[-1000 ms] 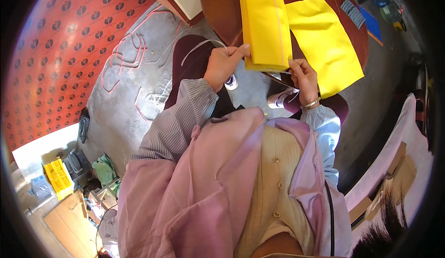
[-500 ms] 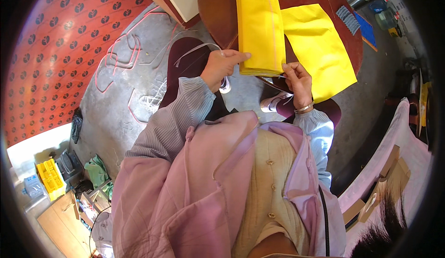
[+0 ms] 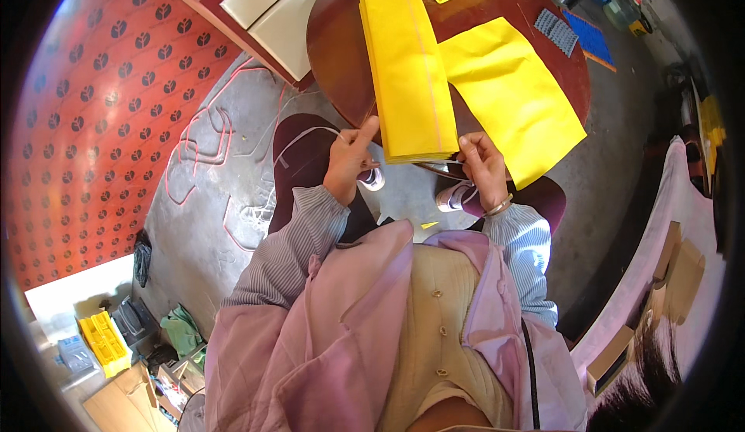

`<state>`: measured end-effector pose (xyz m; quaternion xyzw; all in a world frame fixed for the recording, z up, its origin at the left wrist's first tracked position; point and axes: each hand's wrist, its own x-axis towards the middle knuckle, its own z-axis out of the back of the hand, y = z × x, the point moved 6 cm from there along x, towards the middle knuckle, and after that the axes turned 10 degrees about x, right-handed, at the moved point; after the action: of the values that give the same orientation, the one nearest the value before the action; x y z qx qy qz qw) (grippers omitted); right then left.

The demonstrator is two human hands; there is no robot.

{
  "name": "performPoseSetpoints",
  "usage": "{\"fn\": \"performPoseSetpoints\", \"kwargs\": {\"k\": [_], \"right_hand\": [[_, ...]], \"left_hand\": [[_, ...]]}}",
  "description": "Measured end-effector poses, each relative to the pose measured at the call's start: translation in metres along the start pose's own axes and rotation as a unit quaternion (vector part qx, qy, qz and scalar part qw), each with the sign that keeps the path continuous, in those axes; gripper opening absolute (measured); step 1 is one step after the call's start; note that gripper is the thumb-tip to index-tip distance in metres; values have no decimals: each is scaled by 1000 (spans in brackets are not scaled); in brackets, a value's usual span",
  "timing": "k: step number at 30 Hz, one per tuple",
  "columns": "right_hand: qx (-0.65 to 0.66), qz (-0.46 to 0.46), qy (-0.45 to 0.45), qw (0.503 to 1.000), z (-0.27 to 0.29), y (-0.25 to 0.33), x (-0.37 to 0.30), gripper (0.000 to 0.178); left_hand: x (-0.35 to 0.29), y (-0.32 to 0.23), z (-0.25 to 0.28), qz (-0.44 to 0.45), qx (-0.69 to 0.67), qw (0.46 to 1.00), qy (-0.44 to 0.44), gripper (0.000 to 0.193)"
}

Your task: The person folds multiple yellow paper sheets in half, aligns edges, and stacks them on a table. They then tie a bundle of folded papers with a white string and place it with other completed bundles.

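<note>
Working pale strap under yellow stack (my guess), which lies at 12 o'clock. Right hand pinches strap; left hand, grip uncertain, cannot tell. Next calls for even tension.

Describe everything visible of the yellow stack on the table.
The yellow stack looks like flat, cloth-like layers, their edges showing at the near end. A pinkish line runs lengthwise near its right side. It lies on the round reddish-brown table, near end by the rim. The right hand is at its near right corner; whether the left hand touches it is unclear.
</note>
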<state>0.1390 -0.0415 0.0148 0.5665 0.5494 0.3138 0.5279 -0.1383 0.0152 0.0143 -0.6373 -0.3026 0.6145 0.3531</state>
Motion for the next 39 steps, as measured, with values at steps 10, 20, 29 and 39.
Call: {"fn": "performPoseSetpoints", "kwargs": {"k": [10, 20, 29, 39], "right_hand": [[-257, 121, 84, 955, -7, 23, -14, 14], [-230, 130, 165, 950, -4, 24, -20, 11], [-331, 230, 153, 902, -9, 27, -19, 12], [-370, 164, 102, 909, -7, 21, -11, 10]], "left_hand": [[25, 55, 1, 59, -194, 974, 101, 33], [-14, -8, -16, 6, 31, 969, 244, 66], [-5, -8, -18, 2, 116, 986, 119, 41], [-22, 5, -17, 34, 3, 973, 230, 39]]}}
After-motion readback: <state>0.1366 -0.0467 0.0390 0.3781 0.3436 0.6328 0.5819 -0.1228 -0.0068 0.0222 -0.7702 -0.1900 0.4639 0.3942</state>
